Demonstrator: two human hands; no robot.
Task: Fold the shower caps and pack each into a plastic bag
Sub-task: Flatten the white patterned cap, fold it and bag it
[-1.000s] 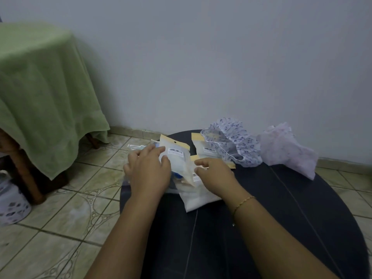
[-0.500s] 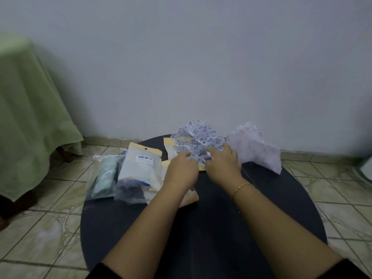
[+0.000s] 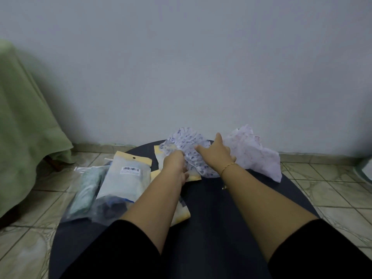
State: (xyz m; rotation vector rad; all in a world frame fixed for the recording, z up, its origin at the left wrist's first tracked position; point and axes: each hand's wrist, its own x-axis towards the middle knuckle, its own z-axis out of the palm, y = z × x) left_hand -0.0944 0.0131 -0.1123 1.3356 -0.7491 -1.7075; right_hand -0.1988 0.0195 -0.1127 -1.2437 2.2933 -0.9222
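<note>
Dark table, left hand gripping blue-print cap, fingers hidden, right hand spread.

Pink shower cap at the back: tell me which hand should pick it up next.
Right. The right hand lies open on the blue-patterned cap, directly beside the pink cap. The left hand grips the patterned cap's other side, farther off.

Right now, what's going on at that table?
A person is packing shower caps. The left hand grips the blue-patterned shower cap on the dark round table; the right hand rests open on it. A pink cap lies loose beside it. Filled bags sit at left.
</note>
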